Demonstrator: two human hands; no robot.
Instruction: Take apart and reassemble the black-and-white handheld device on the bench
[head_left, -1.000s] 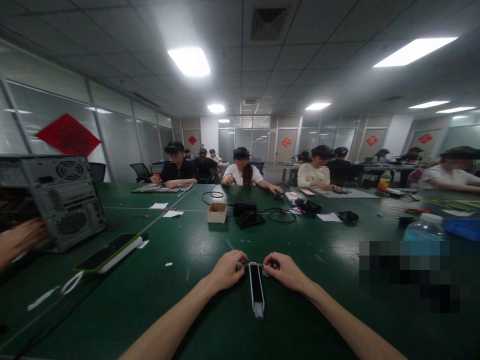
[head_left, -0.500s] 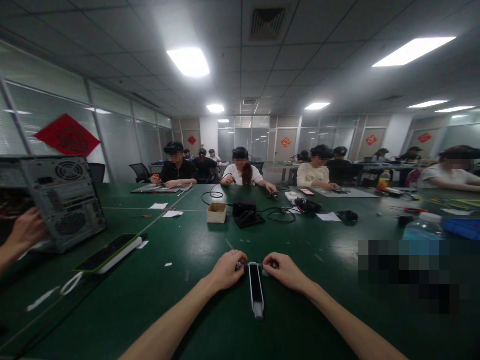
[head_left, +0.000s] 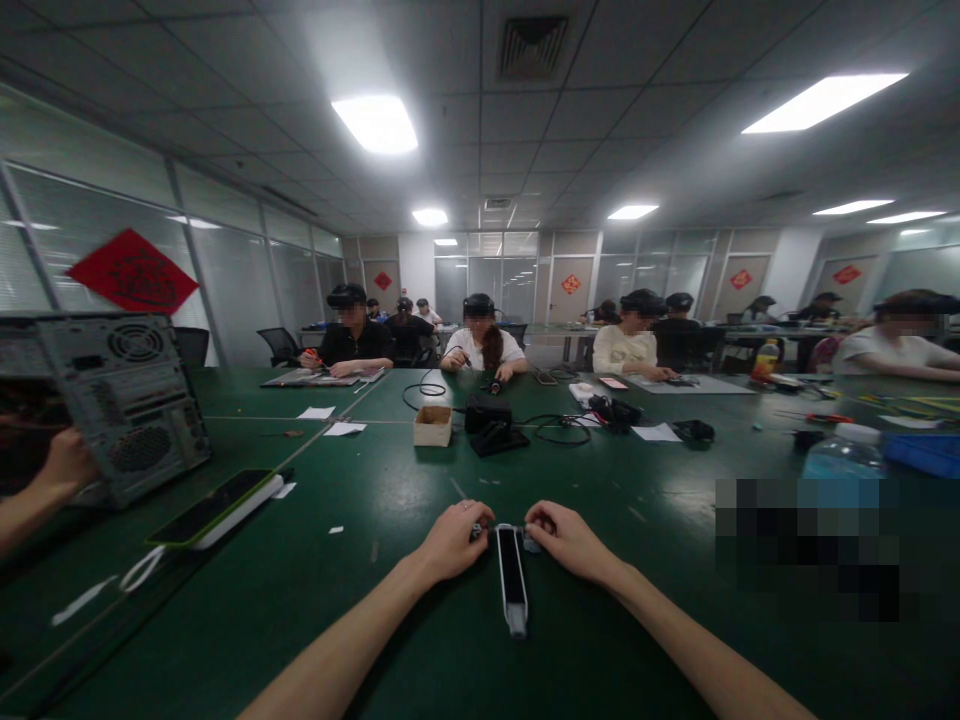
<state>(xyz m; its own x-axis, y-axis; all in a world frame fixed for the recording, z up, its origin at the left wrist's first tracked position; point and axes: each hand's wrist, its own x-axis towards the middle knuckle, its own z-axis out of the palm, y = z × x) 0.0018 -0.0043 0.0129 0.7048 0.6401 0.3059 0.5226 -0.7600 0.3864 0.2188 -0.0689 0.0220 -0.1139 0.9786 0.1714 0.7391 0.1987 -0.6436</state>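
A long, narrow device with a black top and a white-grey frame lies on the green table, pointing away from me. At its far end, my left hand is closed on the left side, its fingers curled round a small grey metallic part. On the opposite side my right hand pinches at another small grey part beside the device. Fingers hide most of both small parts, so their kind cannot be made out.
A computer case stands at left, with another person's hand inside it. A green-edged phone, a cardboard box, a black device with cables and a bottle surround me. Co-workers sit opposite.
My hands and the narrow device have barely moved. Across the table, a co-worker's hand has brought a dark object inward. The other person's hand at the computer case has shifted slightly right.
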